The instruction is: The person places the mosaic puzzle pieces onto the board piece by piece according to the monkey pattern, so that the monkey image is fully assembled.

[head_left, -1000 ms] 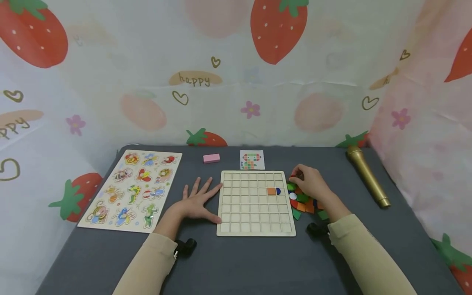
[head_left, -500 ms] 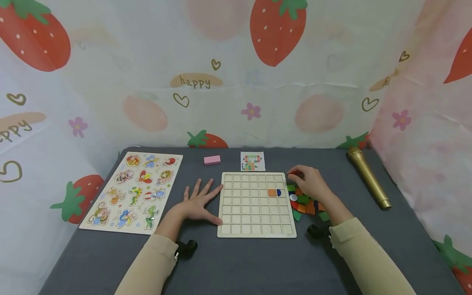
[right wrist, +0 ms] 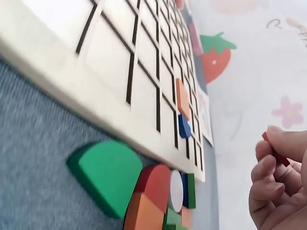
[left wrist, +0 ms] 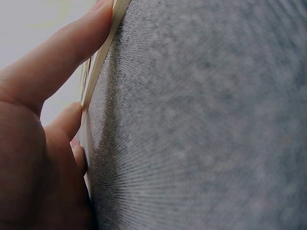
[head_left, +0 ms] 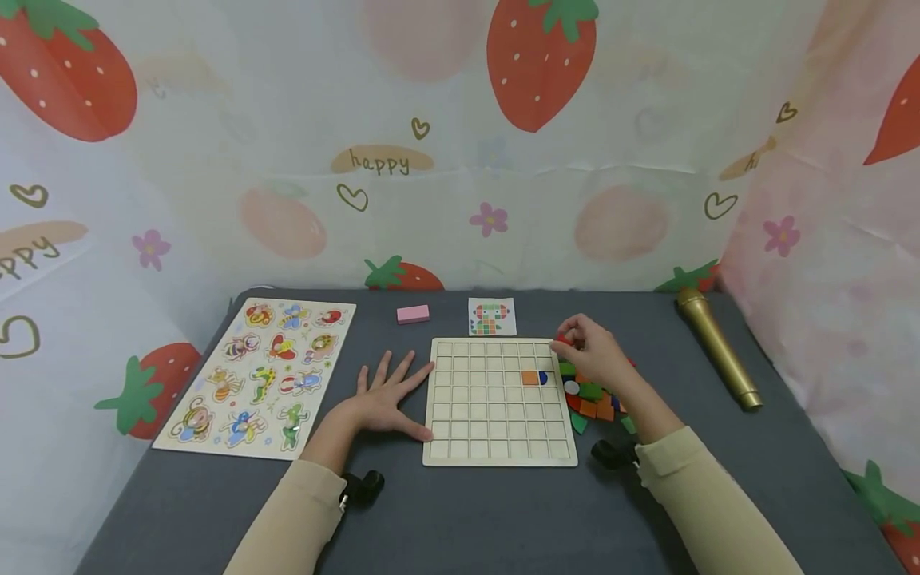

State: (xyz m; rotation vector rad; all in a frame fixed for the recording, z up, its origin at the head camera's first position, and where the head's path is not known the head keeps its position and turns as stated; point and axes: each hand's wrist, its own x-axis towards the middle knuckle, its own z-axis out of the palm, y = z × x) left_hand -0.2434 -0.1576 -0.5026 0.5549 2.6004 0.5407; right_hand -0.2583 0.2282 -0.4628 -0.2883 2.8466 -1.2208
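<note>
Head view: the grid board (head_left: 487,413) lies at lower centre of the frame on the tabletop (head_left: 460,519); an orange square (head_left: 529,378) and a blue piece (head_left: 543,378) sit side by side right of the board's centre. Left hand (head_left: 384,402): grip wide, fingers spread, thumb and index touching the board's left edge. Right hand (head_left: 598,355): grip narrow, pinching a red piece (right wrist: 280,156) near the board's upper right corner, above loose coloured pieces (head_left: 591,391).
</note>
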